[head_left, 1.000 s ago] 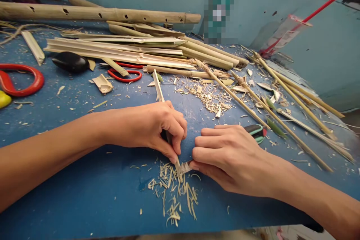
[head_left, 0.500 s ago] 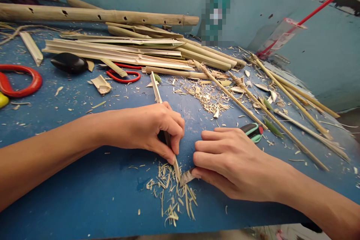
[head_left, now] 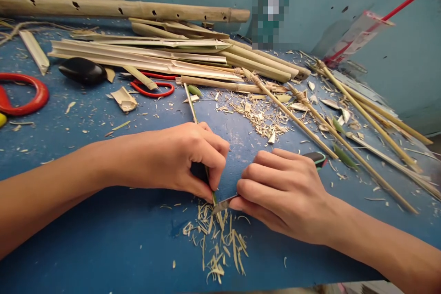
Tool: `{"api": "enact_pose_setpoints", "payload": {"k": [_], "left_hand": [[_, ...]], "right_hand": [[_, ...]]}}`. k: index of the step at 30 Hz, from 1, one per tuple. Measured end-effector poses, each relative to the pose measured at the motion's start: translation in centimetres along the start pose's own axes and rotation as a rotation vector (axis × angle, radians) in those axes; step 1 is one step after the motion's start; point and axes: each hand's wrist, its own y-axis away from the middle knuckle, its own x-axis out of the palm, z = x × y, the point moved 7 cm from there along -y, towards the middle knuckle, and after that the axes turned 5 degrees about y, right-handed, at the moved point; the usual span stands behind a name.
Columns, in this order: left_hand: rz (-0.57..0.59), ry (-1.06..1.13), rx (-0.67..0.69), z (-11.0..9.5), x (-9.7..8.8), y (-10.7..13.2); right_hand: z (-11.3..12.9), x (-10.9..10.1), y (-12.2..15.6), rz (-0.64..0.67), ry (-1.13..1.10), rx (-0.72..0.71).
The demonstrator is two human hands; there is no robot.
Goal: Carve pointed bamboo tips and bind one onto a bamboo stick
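My left hand (head_left: 196, 156) pinches a thin bamboo strip (head_left: 190, 103) between thumb and fingers. The strip slants from beyond the knuckles down toward me, and its middle is hidden by the hand. In my right hand (head_left: 284, 190) is a knife, its fingers wrapped round the handle. The blade (head_left: 224, 204) lies against the strip's near end, just below my left thumb. Behind the right hand pokes out the black and green end of the handle (head_left: 316, 159). Thin curled shavings (head_left: 220, 243) lie loose under the strip's near end.
Split bamboo pieces (head_left: 144, 59) and a long holed bamboo pole (head_left: 138, 9) lie along the wall. Red-handled scissors (head_left: 153, 93), a black rounded object (head_left: 82, 71) and a red ring handle (head_left: 41, 94) are at left. Tied sticks (head_left: 317, 124) slant across the right.
The bamboo strip has turned in my left hand, now showing a green edge. The knife blade has shifted up and left, across the strip. The whole view has tilted slightly.
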Motion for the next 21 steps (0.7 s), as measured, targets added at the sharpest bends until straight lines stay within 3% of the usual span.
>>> {"api": "enact_pose_setpoints", "payload": {"k": [6,21], "left_hand": [[0.010,0.021,-0.014,0.40,0.11,0.04],[0.016,0.003,-0.023,0.73,0.00,-0.17]], "right_hand": [[0.41,-0.19,-0.07,-0.005,0.001,-0.022],[0.22,0.46,-0.25,0.232,-0.166,0.005]]}}
